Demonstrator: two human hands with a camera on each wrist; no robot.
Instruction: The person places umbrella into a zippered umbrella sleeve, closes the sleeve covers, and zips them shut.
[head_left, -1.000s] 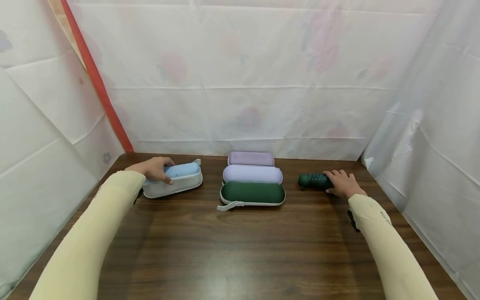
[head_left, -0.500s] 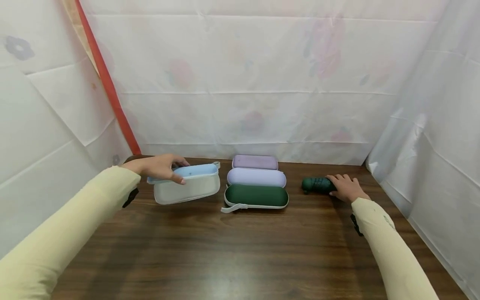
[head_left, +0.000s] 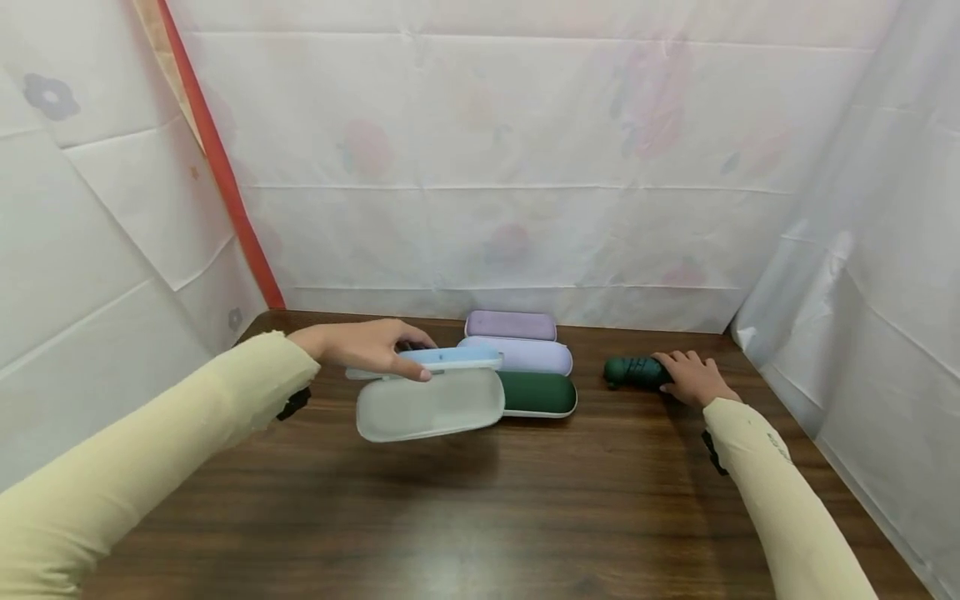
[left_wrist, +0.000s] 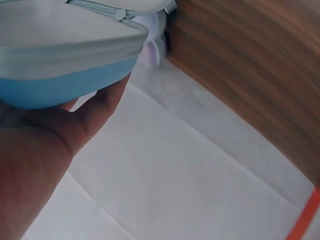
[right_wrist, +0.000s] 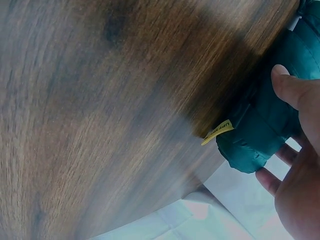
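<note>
My left hand [head_left: 367,346] grips a light blue and white zippered case [head_left: 431,408] from above, thumb on the near side. The case is lifted and tilted, its pale rounded face turned toward the head camera. In the left wrist view the blue shell [left_wrist: 75,85] lies against my fingers, with a zipper pull [left_wrist: 121,15] on its edge. My right hand [head_left: 693,377] rests on a folded dark green umbrella [head_left: 633,372] lying on the table. The right wrist view shows thumb and fingers around the umbrella [right_wrist: 265,115], near its yellow tag [right_wrist: 218,131].
A dark green case [head_left: 540,393], partly covered in this view by the held one, lies mid-table. Behind it lie a lavender case [head_left: 536,354] and a mauve case [head_left: 510,323] in a row. White sheeting [head_left: 480,167] rises behind the wooden table [head_left: 525,517].
My left hand has lifted the blue and white case and carried it right, tilting it, so it overlaps the green and lavender cases in view. My right hand stays on the umbrella.
</note>
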